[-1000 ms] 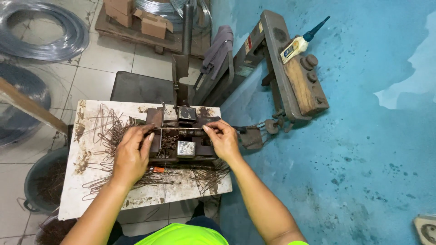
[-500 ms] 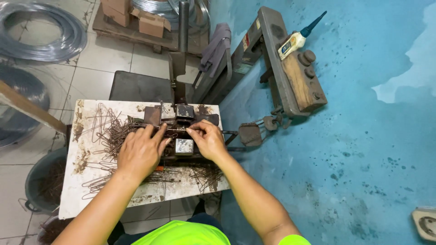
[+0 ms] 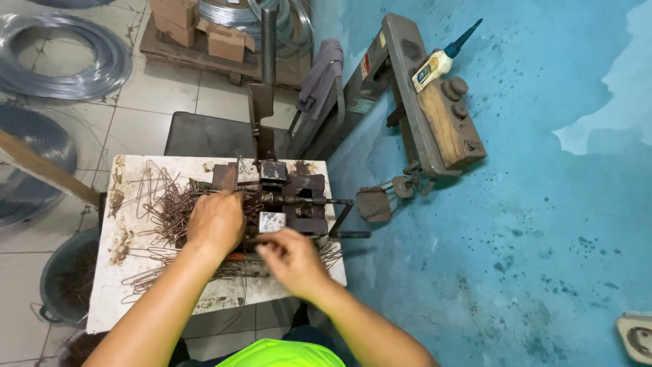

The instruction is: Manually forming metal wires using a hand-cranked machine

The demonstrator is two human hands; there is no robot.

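Observation:
A rusty metal bending jig (image 3: 291,197) is bolted on a stained white worktable (image 3: 112,278). A heap of bent brown wire pieces (image 3: 163,207) lies left of the jig, more wires (image 3: 146,278) lie along the front. My left hand (image 3: 216,223) rests palm down on the wires at the jig's left side, fingers curled; what it grips is hidden. My right hand (image 3: 291,257) is at the jig's front edge, fingers pinched on a thin wire below the small grey block (image 3: 272,221).
A vertical lever post (image 3: 266,75) rises behind the jig. Coils of silver wire (image 3: 64,58) lie on the tiled floor at left. A dark bucket (image 3: 64,282) sits under the table's left edge. A wooden and metal bench (image 3: 438,115) with a glue bottle leans against the blue wall.
My right hand has pulled back from the jig's right side toward me, to its front edge. My left hand has shifted slightly right along the jig.

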